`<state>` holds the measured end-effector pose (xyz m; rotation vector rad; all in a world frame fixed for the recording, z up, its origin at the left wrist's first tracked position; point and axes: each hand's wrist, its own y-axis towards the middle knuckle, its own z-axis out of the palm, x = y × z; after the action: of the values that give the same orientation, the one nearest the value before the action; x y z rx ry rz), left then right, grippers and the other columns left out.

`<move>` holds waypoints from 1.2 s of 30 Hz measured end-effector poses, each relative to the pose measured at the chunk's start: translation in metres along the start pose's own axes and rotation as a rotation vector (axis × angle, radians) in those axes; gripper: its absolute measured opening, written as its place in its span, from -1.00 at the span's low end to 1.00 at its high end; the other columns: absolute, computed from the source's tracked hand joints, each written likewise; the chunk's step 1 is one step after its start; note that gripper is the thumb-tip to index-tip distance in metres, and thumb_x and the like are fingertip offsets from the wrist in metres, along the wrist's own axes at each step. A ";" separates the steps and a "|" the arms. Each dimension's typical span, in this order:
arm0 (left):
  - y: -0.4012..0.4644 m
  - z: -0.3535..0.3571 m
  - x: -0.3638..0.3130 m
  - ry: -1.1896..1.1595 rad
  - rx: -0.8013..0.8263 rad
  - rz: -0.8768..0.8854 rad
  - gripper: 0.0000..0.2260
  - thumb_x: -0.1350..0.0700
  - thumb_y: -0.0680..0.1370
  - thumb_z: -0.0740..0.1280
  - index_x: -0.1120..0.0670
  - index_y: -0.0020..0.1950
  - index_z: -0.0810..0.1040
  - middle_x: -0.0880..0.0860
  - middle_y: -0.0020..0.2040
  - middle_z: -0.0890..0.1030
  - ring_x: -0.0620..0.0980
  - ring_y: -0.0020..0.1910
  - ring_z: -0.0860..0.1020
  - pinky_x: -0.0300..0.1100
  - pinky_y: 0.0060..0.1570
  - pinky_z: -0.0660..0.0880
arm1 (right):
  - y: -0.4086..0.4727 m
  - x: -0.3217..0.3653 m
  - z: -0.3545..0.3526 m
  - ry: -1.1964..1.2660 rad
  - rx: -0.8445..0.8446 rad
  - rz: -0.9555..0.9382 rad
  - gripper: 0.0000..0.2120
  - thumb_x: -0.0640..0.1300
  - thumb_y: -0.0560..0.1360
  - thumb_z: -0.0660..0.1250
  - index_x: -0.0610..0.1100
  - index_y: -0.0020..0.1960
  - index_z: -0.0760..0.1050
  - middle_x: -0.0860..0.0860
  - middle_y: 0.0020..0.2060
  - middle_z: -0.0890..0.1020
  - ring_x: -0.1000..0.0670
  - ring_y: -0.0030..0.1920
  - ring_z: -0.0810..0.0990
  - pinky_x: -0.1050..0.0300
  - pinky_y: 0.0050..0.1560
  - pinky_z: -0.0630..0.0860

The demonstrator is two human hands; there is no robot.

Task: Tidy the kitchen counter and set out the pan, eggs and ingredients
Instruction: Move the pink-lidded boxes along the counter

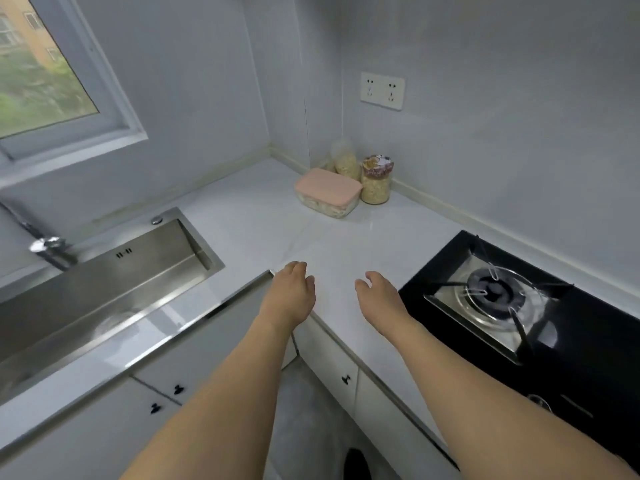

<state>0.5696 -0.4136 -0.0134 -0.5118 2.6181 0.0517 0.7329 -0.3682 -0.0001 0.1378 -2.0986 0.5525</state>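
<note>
My left hand and my right hand reach side by side over the front edge of the white counter, both empty, fingers loosely curled and apart. In the far corner stands a clear box with a pink lid. Behind it are a glass jar of flakes with a patterned lid and a clear bag of similar flakes. No pan or eggs are in view.
A steel sink with a faucet lies to the left. A black gas hob with one burner sits to the right. A wall socket is above the jars. Cabinet doors with black knobs are below.
</note>
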 end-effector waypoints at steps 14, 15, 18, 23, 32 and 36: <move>0.181 -0.027 0.001 0.012 -0.016 0.008 -0.67 0.12 0.66 0.06 0.25 0.35 0.36 0.14 0.37 0.39 0.12 0.32 0.36 -0.12 0.21 0.29 | 0.178 0.066 -0.021 0.016 -0.056 0.044 -0.50 -0.04 0.61 0.04 -0.16 0.52 0.15 -0.07 0.48 0.25 -0.09 0.44 0.26 0.08 0.33 0.25; 0.193 -0.027 0.004 0.009 -0.011 0.007 -0.68 0.12 0.66 0.06 0.25 0.34 0.37 0.14 0.36 0.40 0.12 0.31 0.36 -0.12 0.20 0.29 | 0.189 0.067 -0.020 0.015 -0.058 0.053 -0.50 -0.05 0.61 0.04 -0.16 0.52 0.15 -0.08 0.48 0.25 -0.10 0.45 0.26 0.08 0.33 0.24; 0.235 -0.028 0.016 0.007 0.009 0.009 -0.68 0.12 0.66 0.07 0.25 0.33 0.37 0.13 0.36 0.39 0.10 0.32 0.36 -0.13 0.18 0.29 | 0.226 0.077 -0.013 0.008 -0.073 0.113 -0.54 -0.06 0.61 0.04 -0.19 0.48 0.22 -0.12 0.42 0.34 -0.12 0.36 0.35 0.10 0.20 0.30; 0.308 -0.033 0.039 -0.022 0.027 0.046 -0.64 0.11 0.66 0.07 0.20 0.43 0.32 0.10 0.43 0.35 0.07 0.39 0.32 -0.14 0.27 0.25 | 0.290 0.095 0.001 0.051 -0.151 0.187 -0.83 -0.11 0.58 0.04 -0.15 -0.14 0.30 -0.03 -0.19 0.43 0.00 -0.22 0.39 0.11 -0.27 0.28; 0.421 -0.038 0.077 -0.067 0.094 0.070 -0.64 0.11 0.66 0.08 0.21 0.42 0.32 0.13 0.42 0.36 0.11 0.36 0.35 -0.11 0.28 0.29 | 0.382 0.126 0.022 0.202 -0.257 0.317 -0.57 -0.08 0.60 0.08 -0.20 0.42 0.28 -0.11 0.28 0.44 -0.12 0.25 0.42 0.08 0.19 0.36; 0.462 -0.029 0.092 -0.070 0.152 0.074 -0.63 0.10 0.66 0.08 0.22 0.44 0.30 0.14 0.44 0.34 0.12 0.39 0.32 -0.10 0.31 0.27 | 0.415 0.129 0.031 0.266 -0.340 0.386 -0.51 -0.08 0.60 0.10 -0.18 0.50 0.17 -0.14 0.41 0.36 -0.18 0.35 0.38 0.01 0.32 0.35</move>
<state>0.3129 -0.0199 -0.0528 -0.3535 2.5473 -0.1028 0.5096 0.0028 -0.0465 -0.5180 -1.9301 0.4024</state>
